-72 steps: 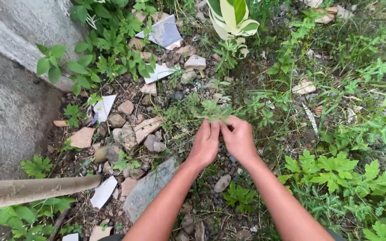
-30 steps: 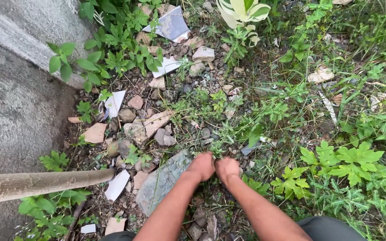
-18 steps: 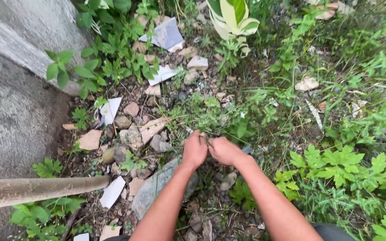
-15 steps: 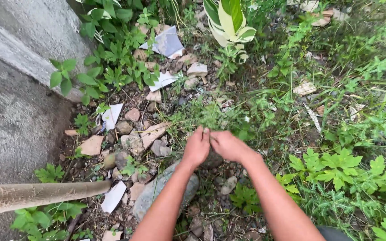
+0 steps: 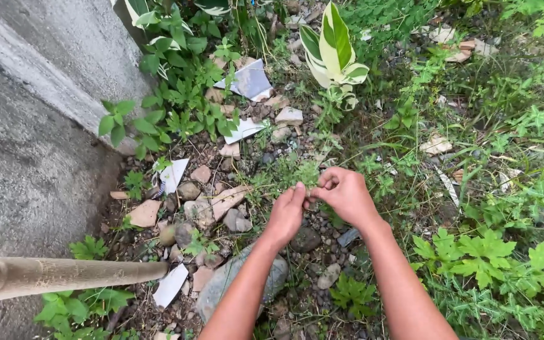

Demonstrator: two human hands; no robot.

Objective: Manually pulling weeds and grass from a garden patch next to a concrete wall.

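where rubble meets weeds | left hand (image 5: 286, 213) and right hand (image 5: 345, 192) | each grip pinches weed (image 5: 301, 173)

Concrete wall (image 5: 39, 126), rubble-strewn weedy ground (image 5: 473, 138)

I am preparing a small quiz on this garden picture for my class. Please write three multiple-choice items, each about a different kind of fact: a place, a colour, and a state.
1. Where does the wooden pole lie?
A. lower left
B. upper right
C. between the arms

2. What colour are the big leaves of the striped plant at the top?
A. red and brown
B. green and cream
C. purple

3. How are the hands?
A. far apart, flat on the ground
B. close together, fingers pinching a small weed
C. inside gloves

Answers: 1 A, the pole enters from the left edge. 2 B, cream bands run along green leaves. 3 B, the left hand and right hand meet, bare, at the small weed.
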